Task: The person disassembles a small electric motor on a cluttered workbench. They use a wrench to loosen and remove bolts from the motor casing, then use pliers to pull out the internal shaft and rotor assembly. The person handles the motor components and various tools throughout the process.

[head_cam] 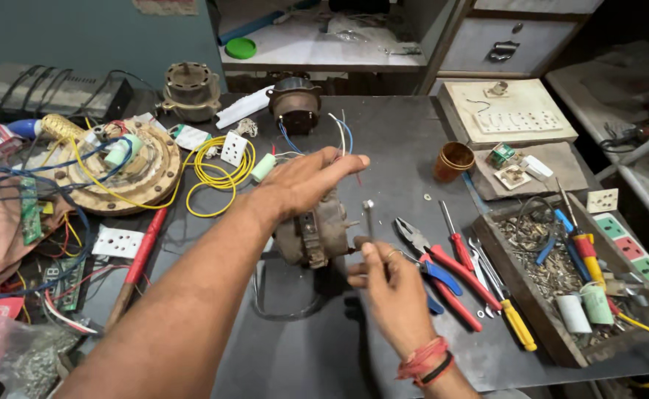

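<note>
The left hand (306, 181) lies open, palm down, fingers spread, on top of the rusty motor (315, 233) at the middle of the dark table (391, 140). The right hand (387, 284), just right of the motor, pinches a thin bolt (369, 219) upright. Red-handled pliers (442, 262) lie right of the motor.

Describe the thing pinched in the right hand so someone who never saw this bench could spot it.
Start at the dark worktable and find the rusty motor at its middle, under the left hand. Just right of the motor, the right hand pinches a thin metal bolt upright. Unlike the red-handled pliers and screwdrivers lying flat beside it, it is bare, slim, handle-free and held off the table.
</note>
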